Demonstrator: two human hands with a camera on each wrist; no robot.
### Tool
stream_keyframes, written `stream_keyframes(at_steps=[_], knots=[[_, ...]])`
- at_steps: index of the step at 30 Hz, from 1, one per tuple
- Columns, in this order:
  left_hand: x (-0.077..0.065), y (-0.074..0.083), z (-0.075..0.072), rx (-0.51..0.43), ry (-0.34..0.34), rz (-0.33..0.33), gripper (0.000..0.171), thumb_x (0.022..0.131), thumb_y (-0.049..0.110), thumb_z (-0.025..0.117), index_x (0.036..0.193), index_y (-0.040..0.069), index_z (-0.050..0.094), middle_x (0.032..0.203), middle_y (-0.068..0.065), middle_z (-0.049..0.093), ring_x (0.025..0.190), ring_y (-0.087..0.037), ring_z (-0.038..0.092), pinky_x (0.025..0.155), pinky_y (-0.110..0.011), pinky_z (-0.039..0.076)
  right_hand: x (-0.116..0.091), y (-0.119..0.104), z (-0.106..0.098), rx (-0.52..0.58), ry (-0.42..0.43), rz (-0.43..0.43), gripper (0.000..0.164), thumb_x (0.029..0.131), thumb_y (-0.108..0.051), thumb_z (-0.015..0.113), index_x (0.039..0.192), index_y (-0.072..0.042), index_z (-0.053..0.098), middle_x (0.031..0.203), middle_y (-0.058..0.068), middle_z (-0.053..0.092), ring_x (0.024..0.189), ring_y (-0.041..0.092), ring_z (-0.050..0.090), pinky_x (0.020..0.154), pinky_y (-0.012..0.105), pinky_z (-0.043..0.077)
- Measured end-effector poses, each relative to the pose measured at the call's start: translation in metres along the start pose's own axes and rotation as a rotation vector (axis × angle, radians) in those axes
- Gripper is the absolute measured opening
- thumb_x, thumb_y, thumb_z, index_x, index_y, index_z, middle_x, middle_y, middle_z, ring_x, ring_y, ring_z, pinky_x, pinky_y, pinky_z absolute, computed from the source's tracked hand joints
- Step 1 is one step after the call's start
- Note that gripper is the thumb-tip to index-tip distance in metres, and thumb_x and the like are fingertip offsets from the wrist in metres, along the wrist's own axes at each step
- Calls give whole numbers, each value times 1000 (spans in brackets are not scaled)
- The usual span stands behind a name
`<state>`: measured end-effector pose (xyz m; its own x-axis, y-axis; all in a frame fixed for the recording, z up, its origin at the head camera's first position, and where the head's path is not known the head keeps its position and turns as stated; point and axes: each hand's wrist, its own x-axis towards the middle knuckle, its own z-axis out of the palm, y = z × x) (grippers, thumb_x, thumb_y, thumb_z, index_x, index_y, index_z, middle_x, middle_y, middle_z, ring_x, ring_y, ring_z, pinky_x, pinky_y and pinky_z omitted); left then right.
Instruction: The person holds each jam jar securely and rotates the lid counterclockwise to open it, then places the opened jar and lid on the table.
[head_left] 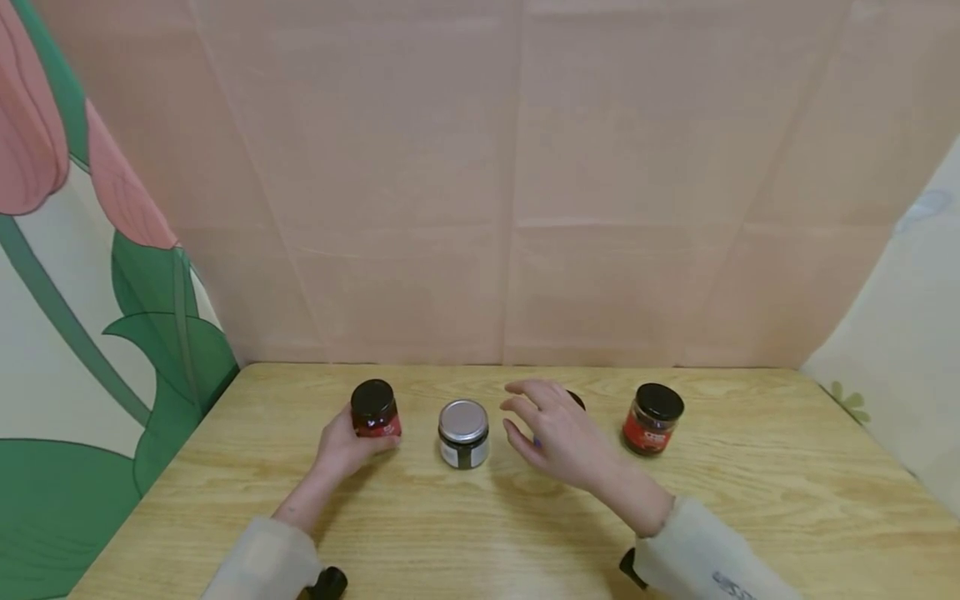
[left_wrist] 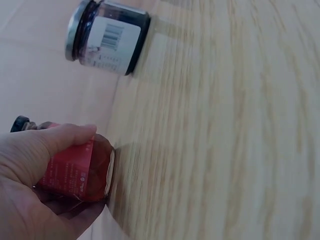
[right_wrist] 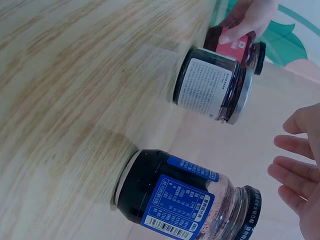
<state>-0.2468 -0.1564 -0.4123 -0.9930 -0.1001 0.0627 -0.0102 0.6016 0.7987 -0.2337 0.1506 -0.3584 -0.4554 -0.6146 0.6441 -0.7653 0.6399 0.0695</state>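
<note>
My left hand grips a red-labelled jar with a black lid at the left of the table; in the left wrist view thumb and fingers wrap its red label. Right of it stands a jar with a silver lid and a white label. My right hand, fingers loosely bent and holding nothing, hovers between the silver-lidded jar and a blue-labelled jar. In the head view that hand mostly hides the blue-labelled jar; the right wrist view shows it upright, apart from the fingers.
Another red-labelled jar with a black lid stands to the right on the wooden table. A pink backdrop rises behind the table's back edge. Flower-patterned panels flank the left side.
</note>
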Motion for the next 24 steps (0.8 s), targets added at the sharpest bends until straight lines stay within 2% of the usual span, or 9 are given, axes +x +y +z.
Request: stream_keyframes(at_steps=[9,14,24], knots=[[-4,8,-5,32,33,-25,68,66,20,86,120,-7,54,120,-30,59,114,-46,54,99,-57,41,4,-2,-3,-3,12,-9,16,82,-18,70,95,-8,70,110,11,66,102,28,62,88,43,51],[-5,9,-5,35,44,-9,65,64,18,87,115,-8,56,116,-30,62,111,-46,56,97,-56,43,6,-3,-4,-11,-24,17,16,83,-18,69,97,-8,69,112,12,65,106,29,61,92,44,49],[-12,7,-6,-28,24,-24,68,64,16,86,120,-6,54,119,-28,61,112,-44,56,98,-57,42,5,-7,-5,-6,-67,44,17,84,-19,69,98,-10,70,115,12,64,108,29,60,93,45,49]])
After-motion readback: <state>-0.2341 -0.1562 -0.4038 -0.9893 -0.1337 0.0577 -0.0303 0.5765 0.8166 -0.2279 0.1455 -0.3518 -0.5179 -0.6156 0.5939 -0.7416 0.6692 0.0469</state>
